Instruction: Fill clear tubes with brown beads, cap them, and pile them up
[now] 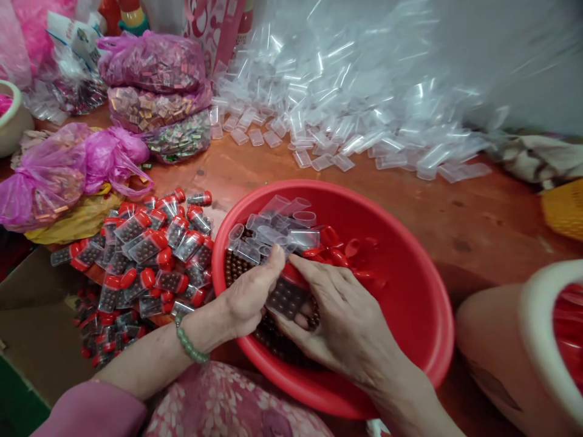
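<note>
Both hands meet over a large red basin. Between them is a small clear plastic container filled with rows of dark brown beads, with a red cap at its upper end. My left hand is closed on its left side, thumb up by the cap. Around its right side and lower end curl the fingers of my right hand, fingertips at the cap. In the basin lie loose brown bead strings, clear empty cases and red caps. Fingers hide part of the container.
Filled red-capped containers are heaped left of the basin, above a cardboard box. Clear cases pile along the back. Pink bags of small pieces stand back left. A pale bucket with red contents is at right.
</note>
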`<state>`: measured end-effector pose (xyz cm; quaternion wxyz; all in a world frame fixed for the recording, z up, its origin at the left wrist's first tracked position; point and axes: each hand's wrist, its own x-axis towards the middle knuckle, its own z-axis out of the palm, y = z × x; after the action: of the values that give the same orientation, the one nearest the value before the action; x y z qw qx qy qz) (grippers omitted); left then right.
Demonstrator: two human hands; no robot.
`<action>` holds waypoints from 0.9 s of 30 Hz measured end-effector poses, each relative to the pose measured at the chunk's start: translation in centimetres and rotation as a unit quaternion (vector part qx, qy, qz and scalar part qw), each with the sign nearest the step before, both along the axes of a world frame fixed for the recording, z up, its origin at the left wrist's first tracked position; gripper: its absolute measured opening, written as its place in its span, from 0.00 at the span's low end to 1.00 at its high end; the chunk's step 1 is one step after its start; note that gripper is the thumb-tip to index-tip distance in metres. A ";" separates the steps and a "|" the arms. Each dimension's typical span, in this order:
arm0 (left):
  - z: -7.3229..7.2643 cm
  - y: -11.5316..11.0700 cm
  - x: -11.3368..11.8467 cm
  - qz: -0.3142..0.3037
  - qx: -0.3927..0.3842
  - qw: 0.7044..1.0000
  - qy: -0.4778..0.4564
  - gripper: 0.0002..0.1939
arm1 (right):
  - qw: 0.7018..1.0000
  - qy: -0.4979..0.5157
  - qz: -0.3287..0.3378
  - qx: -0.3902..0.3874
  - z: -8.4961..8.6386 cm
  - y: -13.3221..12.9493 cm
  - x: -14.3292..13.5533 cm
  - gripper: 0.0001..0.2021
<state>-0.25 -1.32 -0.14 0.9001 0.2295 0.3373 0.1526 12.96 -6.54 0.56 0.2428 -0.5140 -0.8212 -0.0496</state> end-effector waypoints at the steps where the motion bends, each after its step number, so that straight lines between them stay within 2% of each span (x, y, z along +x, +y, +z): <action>1: 0.1 0.1 0.2 0.006 -0.015 1.000 0.017 0.37 | 1.000 0.009 -0.006 -0.012 -0.1 0.0 0.0 0.29; 4: 0.4 0.5 0.6 0.020 -0.044 0.998 0.043 0.34 | 0.998 0.044 -0.030 -0.037 -0.2 -0.3 0.0 0.29; 9: 0.6 0.1 1.0 0.005 -0.057 0.997 0.048 0.31 | 0.995 0.083 -0.037 -0.045 -0.2 -0.7 -0.2 0.28; 13: 1.2 -1.0 1.8 0.075 -0.055 0.994 0.056 0.24 | 0.996 0.076 -0.037 -0.017 -0.1 -0.9 -0.1 0.27; 15: 1.5 -1.5 2.3 0.120 -0.023 0.987 0.104 0.20 | 0.997 0.065 -0.033 -0.002 0.0 -1.0 0.0 0.27; 17: 1.6 -1.9 2.5 0.161 0.041 0.973 0.161 0.17 | 0.998 0.055 -0.022 0.010 0.1 -1.0 0.2 0.27; 19: 1.5 -2.1 2.5 0.177 0.110 0.957 0.203 0.15 | 0.999 0.047 -0.008 0.021 0.1 -1.0 0.3 0.28; 24: 0.9 -2.2 2.3 0.131 0.225 0.930 0.259 0.16 | 0.998 0.047 0.014 0.036 -0.1 -1.1 0.6 0.33; 27: 1.0 -1.8 2.1 0.111 0.283 0.920 0.248 0.14 | 0.999 0.031 0.005 0.018 -0.3 -1.2 0.7 0.36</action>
<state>1.82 -3.11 0.91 0.6625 0.4662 0.5157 0.2788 13.62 -7.75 0.26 0.2777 -0.5068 -0.8147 -0.0470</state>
